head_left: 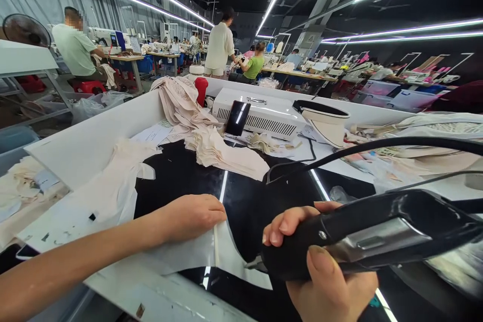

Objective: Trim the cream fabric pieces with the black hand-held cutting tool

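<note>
My right hand (pixel 324 266) is wrapped round a black handheld power tool (pixel 377 234) with a silver plate and a cable. The tool's small metal tip touches the edge of a pale fabric piece (pixel 234 256) lying on the glossy black surface (pixel 249 211). Over that same piece, my left hand (pixel 194 216) rests with its fingers pressed together at the edge, left of the tool. What the left fingertips pinch is hidden. Farther back lies a stack of cut cream pieces (pixel 226 153).
A white box-shaped device (pixel 260 113) with a phone (pixel 238 117) leaning on it stands behind. Cream fabric (pixel 181 103) is heaped at the back left. A black cable (pixel 362 148) arches across the right. Several people sit or stand among sewing tables beyond the white board (pixel 101 141).
</note>
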The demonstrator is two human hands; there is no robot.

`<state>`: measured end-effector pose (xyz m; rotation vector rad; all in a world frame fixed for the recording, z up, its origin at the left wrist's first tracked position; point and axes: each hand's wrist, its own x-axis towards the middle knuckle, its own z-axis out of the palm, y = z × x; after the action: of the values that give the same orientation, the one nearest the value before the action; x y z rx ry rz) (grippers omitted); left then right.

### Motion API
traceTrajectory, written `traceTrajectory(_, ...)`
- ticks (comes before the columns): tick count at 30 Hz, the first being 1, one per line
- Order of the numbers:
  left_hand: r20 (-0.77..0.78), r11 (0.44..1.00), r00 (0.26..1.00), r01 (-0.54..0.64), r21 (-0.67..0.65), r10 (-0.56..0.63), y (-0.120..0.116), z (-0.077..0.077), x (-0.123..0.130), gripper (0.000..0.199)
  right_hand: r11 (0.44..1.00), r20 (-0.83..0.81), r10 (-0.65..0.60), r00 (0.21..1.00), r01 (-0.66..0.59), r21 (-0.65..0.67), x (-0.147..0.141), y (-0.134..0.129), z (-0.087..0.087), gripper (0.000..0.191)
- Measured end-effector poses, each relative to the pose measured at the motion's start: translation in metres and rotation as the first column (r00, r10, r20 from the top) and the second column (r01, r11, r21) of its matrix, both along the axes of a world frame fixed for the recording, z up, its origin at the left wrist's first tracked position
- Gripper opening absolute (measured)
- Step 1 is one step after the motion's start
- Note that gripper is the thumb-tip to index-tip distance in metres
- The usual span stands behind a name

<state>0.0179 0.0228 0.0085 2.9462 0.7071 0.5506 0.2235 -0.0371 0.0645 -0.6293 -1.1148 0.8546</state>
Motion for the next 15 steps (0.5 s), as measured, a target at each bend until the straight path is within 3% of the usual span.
traceTrajectory(15, 0.055, 0.996, 0.996, 0.063, 0.066, -0.066, -0.002, -0.008, 0.007, 0.017, 0.998, 0.035, 0.04, 0.999, -0.039, -0.054, 0.009, -0.013, 0.011, 0.037)
